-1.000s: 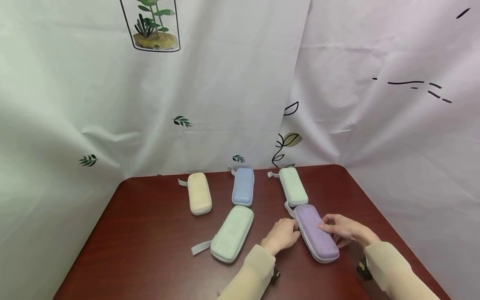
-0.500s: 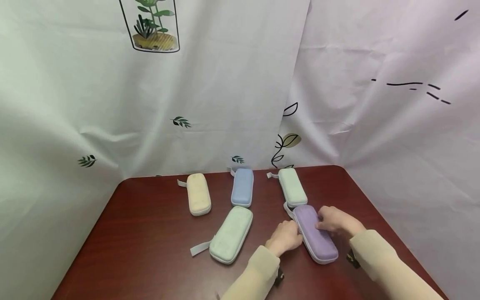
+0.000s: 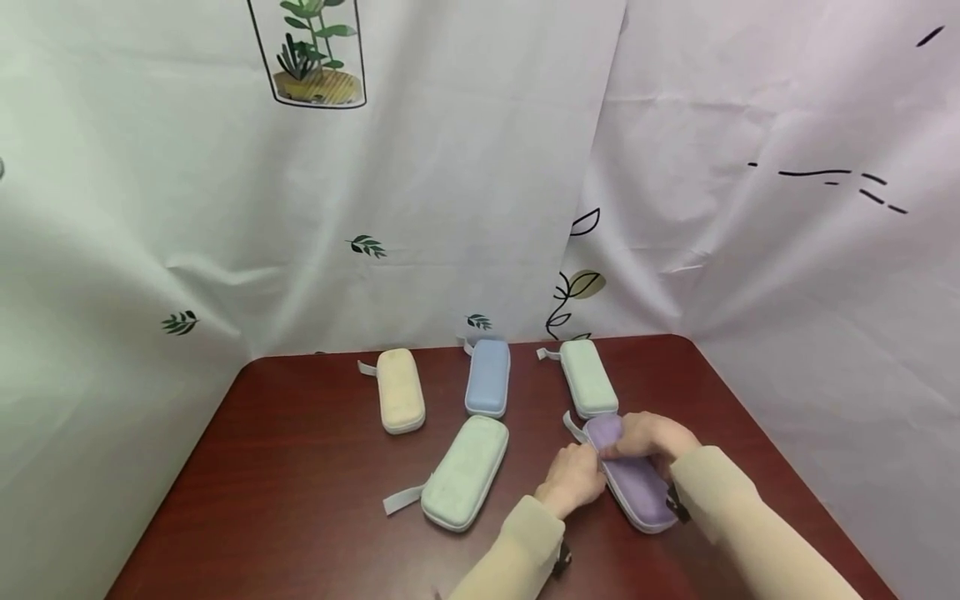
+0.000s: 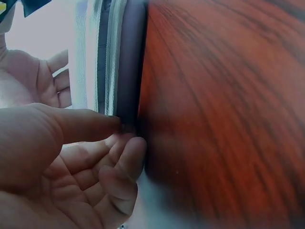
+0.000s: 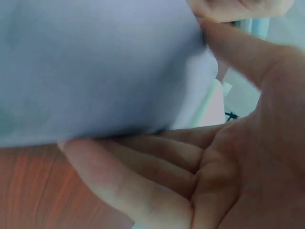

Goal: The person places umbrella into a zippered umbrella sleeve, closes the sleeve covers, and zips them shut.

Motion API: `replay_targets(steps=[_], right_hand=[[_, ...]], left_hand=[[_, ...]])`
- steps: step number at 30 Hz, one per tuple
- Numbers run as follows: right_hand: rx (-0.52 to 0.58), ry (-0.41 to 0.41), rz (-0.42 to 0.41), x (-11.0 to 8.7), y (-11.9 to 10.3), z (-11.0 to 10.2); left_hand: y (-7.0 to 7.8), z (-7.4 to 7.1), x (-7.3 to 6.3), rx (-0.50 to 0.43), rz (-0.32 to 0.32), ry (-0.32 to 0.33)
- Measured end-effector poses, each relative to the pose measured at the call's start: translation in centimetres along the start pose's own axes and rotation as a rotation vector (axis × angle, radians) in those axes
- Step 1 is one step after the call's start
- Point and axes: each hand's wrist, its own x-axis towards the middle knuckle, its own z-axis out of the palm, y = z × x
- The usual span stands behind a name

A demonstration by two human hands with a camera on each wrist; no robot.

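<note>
A purple zip case (image 3: 639,487) lies slanted on the right of the table, a pale strap at its far left end. My right hand (image 3: 651,437) reaches across its top and grips it, thumb at the left edge. The right wrist view has its fingers (image 5: 128,176) along the opposite edge of the case (image 5: 95,71). At the left side, my left hand (image 3: 573,479) has curled fingers against the zipper edge. Thumb and forefinger of this hand (image 4: 71,157) meet at the zipper (image 4: 112,62) in the left wrist view; what lies between their tips is hidden.
Beyond the purple case sits a mint case (image 3: 588,379), close to its far end. A blue case (image 3: 488,379) and a pale yellow case (image 3: 401,392) lie along the back. Left of my hands is a light green case (image 3: 465,475). White cloth (image 3: 450,167) hangs behind the table (image 3: 300,517).
My right hand has moved from the right edge of the purple case over its top toward the left edge. My left hand stays by the zipper side, shifted slightly.
</note>
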Motion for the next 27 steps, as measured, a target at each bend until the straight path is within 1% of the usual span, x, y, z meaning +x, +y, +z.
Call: replay_targets(steps=[3,6,9,13,17,20,24,27], right_hand=[[-0.006,0.009,-0.011,0.0,-0.2,0.0],[0.01,0.015,0.011,-0.1,-0.2,0.0],[0.065,0.003,0.025,-0.2,0.0,0.1],[0.157,-0.017,0.044,-0.3,0.5,0.4],[0.113,0.008,0.032,-0.5,0.9,0.6],[0.073,0.02,0.027,-0.6,1.1,0.7],[0.129,-0.009,0.044,-0.7,1.1,0.8],[0.175,-0.012,0.04,-0.8,1.2,0.9]], left_hand=[[-0.1,-0.2,-0.1,-0.008,0.017,0.008],[-0.2,-0.3,-0.2,0.0,0.035,0.013],[-0.3,-0.4,-0.4,0.025,0.048,0.018],[-0.2,-0.4,-0.6,0.071,0.041,0.014],[0.3,-0.1,-0.8,0.14,0.045,0.015],[0.6,0.1,-1.1,0.161,0.058,-0.002],[0.7,0.0,-1.6,0.155,0.054,-0.022],[0.6,-0.2,-1.9,0.16,0.057,-0.014]])
